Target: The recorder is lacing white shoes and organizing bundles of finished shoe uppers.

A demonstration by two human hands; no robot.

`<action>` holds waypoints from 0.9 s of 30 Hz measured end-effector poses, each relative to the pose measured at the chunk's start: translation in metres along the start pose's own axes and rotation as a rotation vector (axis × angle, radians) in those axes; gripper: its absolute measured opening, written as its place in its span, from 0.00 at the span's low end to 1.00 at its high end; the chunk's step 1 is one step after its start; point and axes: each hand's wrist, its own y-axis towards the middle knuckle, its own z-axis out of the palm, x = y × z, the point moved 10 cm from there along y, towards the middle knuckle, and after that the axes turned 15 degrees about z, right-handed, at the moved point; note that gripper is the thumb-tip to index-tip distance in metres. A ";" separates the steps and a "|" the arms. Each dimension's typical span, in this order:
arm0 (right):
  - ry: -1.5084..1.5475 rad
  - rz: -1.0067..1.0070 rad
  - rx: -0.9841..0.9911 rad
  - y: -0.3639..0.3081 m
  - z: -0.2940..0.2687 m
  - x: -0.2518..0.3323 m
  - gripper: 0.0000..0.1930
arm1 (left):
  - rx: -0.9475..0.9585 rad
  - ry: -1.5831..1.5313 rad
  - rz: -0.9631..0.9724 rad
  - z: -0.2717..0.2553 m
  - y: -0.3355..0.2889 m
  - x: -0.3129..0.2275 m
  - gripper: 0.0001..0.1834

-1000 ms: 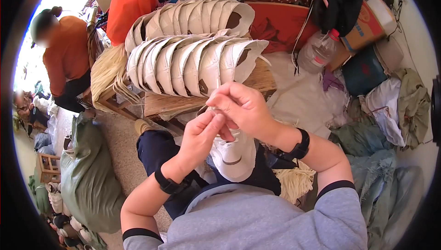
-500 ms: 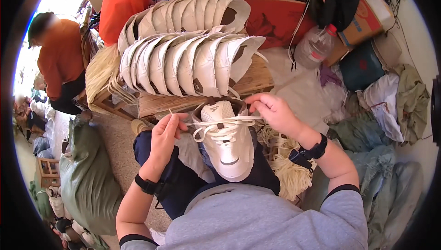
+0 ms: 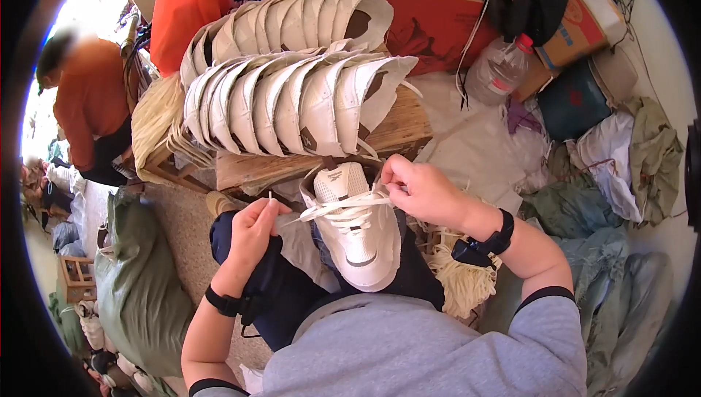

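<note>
On my lap lies a white shoe upper (image 3: 363,245), its toe toward me and its tongue up. A cream shoelace (image 3: 342,206) threads its lower eyelets and crosses over the tongue. My left hand (image 3: 253,228) pinches one part of the lace left of the upper, with a short tip sticking up from the fingers. At the upper's right edge, my right hand (image 3: 418,187) is closed with its fingertips on the lace. Just beyond, two nested rows of shoe uppers, a nearer row (image 3: 321,109) and a farther row (image 3: 292,25), rest on a wooden bench (image 3: 401,130).
A bundle of cream laces (image 3: 464,280) hangs by my right thigh, another (image 3: 157,127) at the bench's left. A green sack (image 3: 142,287) stands on the left floor. A plastic bottle (image 3: 500,72) and boxes are at far right. Another person (image 3: 91,101) sits at far left.
The loose lace loop over the upper has been drawn in. My left hand has moved slightly left and down, and my right hand has shifted a little left, its fingers more curled.
</note>
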 end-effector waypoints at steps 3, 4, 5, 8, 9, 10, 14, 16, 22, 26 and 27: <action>-0.120 -0.009 -0.023 0.005 -0.001 0.008 0.09 | 0.087 0.086 0.117 0.014 0.003 -0.016 0.16; -0.115 -0.017 -0.016 0.005 0.002 0.011 0.09 | 0.136 0.148 0.230 0.020 0.006 -0.030 0.14; -0.188 -0.047 -0.061 0.002 0.003 0.014 0.08 | 0.193 0.195 0.243 0.027 0.007 -0.036 0.12; -0.330 -0.195 -0.180 -0.003 0.004 0.035 0.09 | 0.242 0.216 0.267 0.037 0.012 -0.037 0.12; -0.403 -0.301 -0.259 -0.009 0.001 0.045 0.09 | 0.236 0.217 0.264 0.037 0.015 -0.036 0.12; -0.403 -0.306 -0.255 -0.009 0.001 0.044 0.09 | 0.275 0.210 0.241 0.040 0.016 -0.034 0.12; -0.341 -0.240 -0.151 0.001 -0.009 0.032 0.10 | 0.319 0.129 0.192 0.048 0.023 -0.031 0.13; -0.287 -0.218 -0.089 0.005 -0.014 0.027 0.10 | 0.331 0.104 0.183 0.049 0.025 -0.031 0.13; -0.062 0.002 0.216 0.024 -0.007 0.006 0.10 | 0.396 0.119 -0.272 0.048 0.025 -0.018 0.11; -0.051 0.032 0.270 0.028 -0.001 0.002 0.10 | 0.460 0.064 -0.229 0.053 0.026 -0.016 0.12; -0.033 0.046 0.286 0.029 0.000 0.000 0.10 | 0.481 0.059 -0.246 0.054 0.025 -0.011 0.12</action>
